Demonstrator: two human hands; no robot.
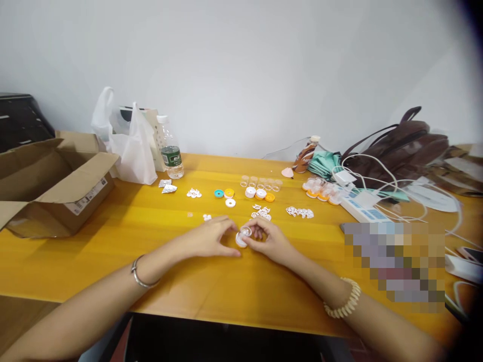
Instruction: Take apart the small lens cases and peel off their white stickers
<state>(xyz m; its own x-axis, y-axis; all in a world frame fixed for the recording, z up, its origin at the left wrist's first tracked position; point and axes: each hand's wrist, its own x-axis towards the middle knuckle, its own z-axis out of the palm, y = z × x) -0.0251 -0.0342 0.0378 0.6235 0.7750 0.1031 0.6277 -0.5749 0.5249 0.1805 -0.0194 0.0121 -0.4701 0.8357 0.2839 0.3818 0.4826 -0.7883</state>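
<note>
My right hand (272, 241) pinches a small clear plastic cup with a white base (240, 241) just above or on the table; which of the two I cannot tell. To its left, my left hand (211, 238) curves with thumb and fingers apart and nothing between them. Small white pieces (207, 217) lie just beyond the left fingers. Beyond the right hand are flat white openwork parts (261, 213) and a second group of them (300, 212). Farther back sit round white caps (260, 193), orange caps (229, 192), a teal cap (219, 193) and a row of clear cups (260, 183).
On the left stand an open cardboard box (90, 176), a white plastic bag (132, 151) and a water bottle (172, 156). Rightward are clear-and-orange containers (322, 191), a power strip (364, 210) with tangled cables, a brown bag (396, 151) and a drink bottle (305, 157).
</note>
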